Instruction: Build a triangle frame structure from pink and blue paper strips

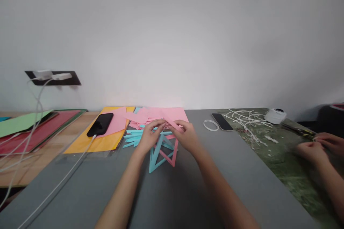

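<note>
My left hand (pixel 149 136) and my right hand (pixel 186 134) meet at the middle of the grey table (pixel 107 193), both pinching a pink paper strip (pixel 172 123). The strip slants up and left from my right fingers. Under my hands stand a blue paper triangle shape (pixel 152 161) and a pink one (pixel 174 155), overlapping each other. Loose blue strips (pixel 133 137) fan out beside my left hand. Behind lie pink paper pieces and a pink sheet (pixel 180 113).
A phone (pixel 100 125) with a cable lies on yellow paper (pixel 77 145) at left. Further right are a white ring (pixel 211 125), another phone (pixel 222 121), white cord pieces (pixel 247 118) and a cord roll (pixel 275 116). Another person's hands (pixel 314 150) work at far right.
</note>
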The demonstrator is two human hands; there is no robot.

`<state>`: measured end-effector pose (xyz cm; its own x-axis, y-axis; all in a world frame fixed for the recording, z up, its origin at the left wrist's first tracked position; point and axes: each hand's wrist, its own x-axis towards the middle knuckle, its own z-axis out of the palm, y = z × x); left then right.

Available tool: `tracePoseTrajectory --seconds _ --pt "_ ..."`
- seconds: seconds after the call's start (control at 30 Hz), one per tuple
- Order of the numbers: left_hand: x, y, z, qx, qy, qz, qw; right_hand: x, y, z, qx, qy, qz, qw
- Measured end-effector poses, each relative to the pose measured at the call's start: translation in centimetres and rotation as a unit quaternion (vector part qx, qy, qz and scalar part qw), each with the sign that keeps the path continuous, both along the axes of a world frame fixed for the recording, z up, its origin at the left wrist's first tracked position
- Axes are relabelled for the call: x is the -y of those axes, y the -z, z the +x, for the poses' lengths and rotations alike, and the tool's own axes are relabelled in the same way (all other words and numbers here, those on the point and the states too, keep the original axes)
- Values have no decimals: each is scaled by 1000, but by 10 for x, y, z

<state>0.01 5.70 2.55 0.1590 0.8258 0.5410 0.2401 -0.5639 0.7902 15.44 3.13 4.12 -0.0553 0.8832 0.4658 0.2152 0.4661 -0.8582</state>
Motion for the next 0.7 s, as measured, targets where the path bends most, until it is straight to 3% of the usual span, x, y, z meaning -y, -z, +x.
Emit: tracePoseTrajectory --seconds 0.17,0.4,0.7 --pt "-4 5 -2 39 5 -17 999 7 -10 0 -11 -27 -56 998" --pt "-5 4 1 101 30 -92 990 2 -3 6 -83 -134 -143 977" --pt "0 0 5 137 31 -141 980 -5 5 4 -178 -190 -175 950"
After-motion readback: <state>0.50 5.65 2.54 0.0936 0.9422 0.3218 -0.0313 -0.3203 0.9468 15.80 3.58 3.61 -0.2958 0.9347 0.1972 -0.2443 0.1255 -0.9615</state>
